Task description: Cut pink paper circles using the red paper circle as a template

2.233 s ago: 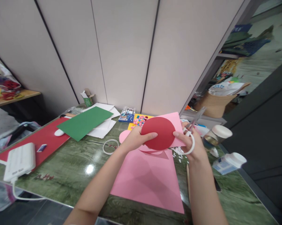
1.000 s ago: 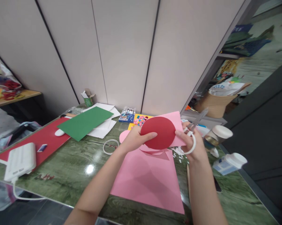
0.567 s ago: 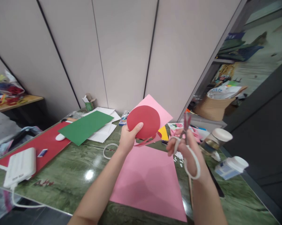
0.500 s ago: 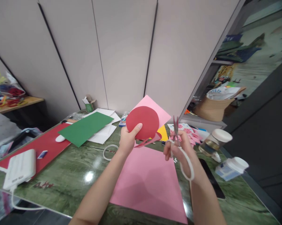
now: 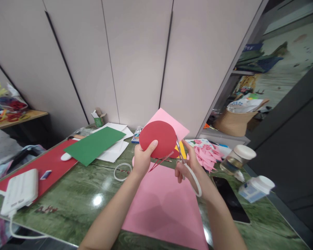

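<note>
My left hand pinches a red paper circle with a pink sheet behind it, held up over the table. A thin red strip hangs from the circle's lower edge. My right hand is closed on white-handled scissors, whose blades point up at the right edge of the circle. Below both hands a large pink sheet lies flat on the green marble table.
Green paper, white sheets and red paper lie at the left, with a white power bank. A tape ring lies near my left wrist. Pink flower cutouts, a jar, a white bottle and a phone lie at the right.
My left hand lifted the red circle and pink sheet and turned them. My right hand let go of the paper, swung the scissors upright, and brought the blades to the circle's edge.
</note>
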Tool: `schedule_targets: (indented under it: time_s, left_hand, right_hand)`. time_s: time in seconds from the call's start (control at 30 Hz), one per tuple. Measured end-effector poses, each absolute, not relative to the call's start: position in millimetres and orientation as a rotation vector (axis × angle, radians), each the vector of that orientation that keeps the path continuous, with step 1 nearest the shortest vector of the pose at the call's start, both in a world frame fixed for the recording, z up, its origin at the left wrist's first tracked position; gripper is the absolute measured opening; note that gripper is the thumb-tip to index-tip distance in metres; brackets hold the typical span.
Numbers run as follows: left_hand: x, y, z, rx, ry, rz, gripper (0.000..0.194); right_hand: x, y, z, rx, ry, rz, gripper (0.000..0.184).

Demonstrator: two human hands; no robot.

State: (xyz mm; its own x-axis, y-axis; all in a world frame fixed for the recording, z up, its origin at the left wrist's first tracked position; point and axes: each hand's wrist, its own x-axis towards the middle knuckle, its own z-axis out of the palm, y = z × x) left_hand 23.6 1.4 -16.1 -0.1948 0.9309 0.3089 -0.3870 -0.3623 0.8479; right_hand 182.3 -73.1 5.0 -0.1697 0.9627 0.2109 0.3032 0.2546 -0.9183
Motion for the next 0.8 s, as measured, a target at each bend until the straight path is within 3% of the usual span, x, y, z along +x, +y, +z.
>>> schedule_targets:
  time_s: [0.3,0.6,0.8]
  left_hand:
    - [22,-7,-15,1.197,0.800,1.697,0.025]
    - [20,-14,-12,1.331,0.871,1.668,0.022]
    - [18,-13,-10,1.335,0.874,1.662,0.022]
  right_hand:
    - [181,-72,8,-1.142,-1.592,0.976,0.073]
    - [181,-73,10,-1.114,-1.547,0.963,0.063]
    - [180,-74,15,-1.152,-1.522,0.985,0.069]
